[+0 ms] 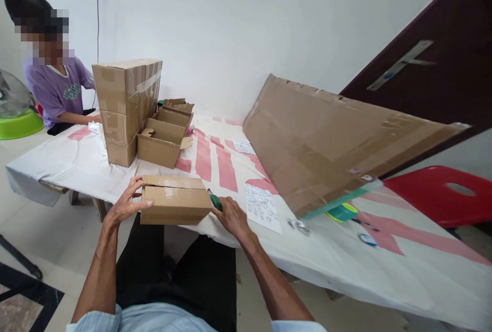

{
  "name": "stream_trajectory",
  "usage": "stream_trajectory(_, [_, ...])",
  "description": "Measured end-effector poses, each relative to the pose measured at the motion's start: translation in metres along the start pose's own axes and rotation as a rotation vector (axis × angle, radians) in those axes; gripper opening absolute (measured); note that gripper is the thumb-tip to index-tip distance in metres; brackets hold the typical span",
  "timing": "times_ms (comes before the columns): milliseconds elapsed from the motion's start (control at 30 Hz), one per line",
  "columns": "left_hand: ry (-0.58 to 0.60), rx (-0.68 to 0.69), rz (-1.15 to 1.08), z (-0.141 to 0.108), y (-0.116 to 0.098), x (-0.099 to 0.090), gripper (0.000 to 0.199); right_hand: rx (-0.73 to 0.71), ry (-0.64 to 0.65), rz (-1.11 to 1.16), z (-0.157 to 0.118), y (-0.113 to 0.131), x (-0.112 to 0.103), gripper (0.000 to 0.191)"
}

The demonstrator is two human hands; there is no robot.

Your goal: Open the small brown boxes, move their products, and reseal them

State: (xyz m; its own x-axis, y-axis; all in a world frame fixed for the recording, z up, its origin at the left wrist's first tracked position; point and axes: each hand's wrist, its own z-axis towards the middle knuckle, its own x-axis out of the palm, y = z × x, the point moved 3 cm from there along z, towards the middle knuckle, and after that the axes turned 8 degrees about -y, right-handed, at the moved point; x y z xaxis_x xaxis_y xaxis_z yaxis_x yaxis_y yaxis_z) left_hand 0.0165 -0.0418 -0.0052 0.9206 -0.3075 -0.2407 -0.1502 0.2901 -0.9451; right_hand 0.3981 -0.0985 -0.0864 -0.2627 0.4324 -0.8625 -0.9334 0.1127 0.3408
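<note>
Stretching both forearms forward and inward; holding the left end of a taped cardboard box (176, 201), at the near edge of the table (346, 270), in the widely spread left hand (128, 202); curling the right hand (233, 215) tightly around a green object (216, 202) beside the box's right end.

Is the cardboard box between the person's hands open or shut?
Shut: the cardboard box has its top flaps folded down, with shiny tape on them.

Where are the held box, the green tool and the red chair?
Held box (177, 202): head view, cardboard below its taped seam.
Green tool (216, 202): head view, its visible green part.
Red chair (432, 194): head view, surface left of its slot.
</note>
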Motion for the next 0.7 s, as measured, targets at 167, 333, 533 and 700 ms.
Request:
stream_trajectory(167, [-0.026, 0.011, 0.005, 0.001, -0.002, 0.002, 0.053, 0.062, 0.036, -0.066, -0.002, -0.004, 0.012, 0.017])
stream_trajectory(333, [-0.037, 0.013, 0.024, -0.001, -0.003, 0.001, 0.051, 0.087, -0.031, -0.005, 0.001, -0.007, 0.005, 0.024])
stream_trajectory(533, [-0.039, 0.0, 0.04, -0.001, -0.002, 0.003, 0.053, 0.066, -0.176, 0.29, 0.021, 0.017, -0.06, 0.044])
stream_trajectory(700, [-0.036, 0.006, 0.042, -0.002, 0.0, 0.002, 0.054, -0.288, 0.083, 0.54, 0.035, 0.089, -0.12, 0.034])
